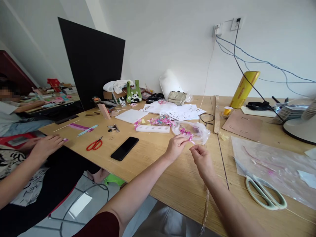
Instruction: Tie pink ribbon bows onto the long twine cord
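My left hand [176, 147] is closed in a pinch on a small pink-and-white flower piece [187, 133], which shows past the fingertips. Just to its right, my right hand [201, 159] has thumb and fingers pressed together. Whatever it may hold is too small to make out. Behind both hands lies a clear plastic bag [202, 131]. A white foam block [158, 128] with holes sits to the left of the bag, with a heap of pink flower pieces [161, 120] behind it. A twisted pale cord [205, 210] hangs at the table's front edge, below my right hand.
A black phone [125, 148] and red-handled scissors [94, 144] lie to the left. Pale-handled scissors [266, 194] and a plastic sheet [274, 164] lie to the right. Papers [184, 112] and a yellow roll [245, 89] are farther back. A co-worker's hand [48, 146] rests at the left table edge.
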{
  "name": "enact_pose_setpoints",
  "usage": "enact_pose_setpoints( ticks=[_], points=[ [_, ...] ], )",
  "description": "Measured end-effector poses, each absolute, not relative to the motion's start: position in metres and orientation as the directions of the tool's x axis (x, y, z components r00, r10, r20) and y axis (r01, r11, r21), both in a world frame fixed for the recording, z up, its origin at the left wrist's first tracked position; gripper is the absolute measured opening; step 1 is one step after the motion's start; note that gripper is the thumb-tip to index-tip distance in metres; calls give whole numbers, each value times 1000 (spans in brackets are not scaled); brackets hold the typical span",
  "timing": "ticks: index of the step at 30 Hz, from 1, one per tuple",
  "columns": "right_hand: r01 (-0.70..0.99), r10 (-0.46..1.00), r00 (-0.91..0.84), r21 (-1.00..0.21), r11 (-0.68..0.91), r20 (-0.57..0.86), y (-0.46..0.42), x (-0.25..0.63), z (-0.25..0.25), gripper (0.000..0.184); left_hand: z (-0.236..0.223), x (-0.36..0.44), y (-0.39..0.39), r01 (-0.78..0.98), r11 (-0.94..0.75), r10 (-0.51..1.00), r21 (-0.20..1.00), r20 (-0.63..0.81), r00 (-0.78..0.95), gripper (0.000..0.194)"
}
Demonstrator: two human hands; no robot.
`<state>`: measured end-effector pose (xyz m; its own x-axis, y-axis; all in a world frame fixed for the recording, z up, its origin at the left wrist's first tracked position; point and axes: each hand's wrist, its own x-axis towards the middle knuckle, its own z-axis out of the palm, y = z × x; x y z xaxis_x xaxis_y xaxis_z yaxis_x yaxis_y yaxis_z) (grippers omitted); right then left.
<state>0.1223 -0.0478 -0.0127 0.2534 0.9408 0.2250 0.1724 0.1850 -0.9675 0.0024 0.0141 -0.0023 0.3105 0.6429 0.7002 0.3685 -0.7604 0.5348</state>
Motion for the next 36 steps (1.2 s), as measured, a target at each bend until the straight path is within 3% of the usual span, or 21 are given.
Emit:
enact_pose_setpoints(
  ticks=[2,5,8,10,13,15,18,22,26,29,31,33,36],
  points=[
    [433,906,207,-865,254,370,-54,122,-10,15,-2,1,14,365,-762,641,535,704,306,14],
    [740,881,33,-604,296,472,-67,121,1,19,-3,-1,16,405,-781,612,475,710,349,17],
    [873,865,-150,-346,343,479,-74,126,23,23,-7,-2,19,447,-838,522,313,701,487,21],
    [878,847,-238,-268,397,474,-67,137,40,24,-8,-2,16,448,-870,459,207,672,581,24],
    [838,848,-236,-343,424,474,-39,163,52,21,-7,-2,6,339,-918,388,204,637,666,25],
    [777,879,-186,-481,405,440,-20,179,46,19,-3,-2,-2,233,-914,401,333,651,644,23],
    [638,919,-208,-665,388,336,-7,190,22,23,4,-4,-6,163,-799,583,579,677,450,18],
    [693,924,-179,-623,363,339,-23,176,-5,21,8,-9,10,254,-674,739,694,633,229,11],
    [817,896,-258,-414,402,361,-49,152,0,23,3,-8,31,440,-687,718,579,634,287,14],
    [875,873,-332,-229,427,358,-57,143,24,22,-2,-3,36,529,-764,623,368,633,459,18],
    [896,870,-335,-163,413,363,-52,148,45,19,-4,0,33,496,-838,519,225,607,602,21],
    [914,884,-291,-165,370,366,-40,161,60,18,-2,1,24,386,-908,407,165,573,711,23],
    [841,892,-238,-378,387,383,-18,186,58,19,6,0,8,201,-937,338,287,594,730,22]
  ],
)
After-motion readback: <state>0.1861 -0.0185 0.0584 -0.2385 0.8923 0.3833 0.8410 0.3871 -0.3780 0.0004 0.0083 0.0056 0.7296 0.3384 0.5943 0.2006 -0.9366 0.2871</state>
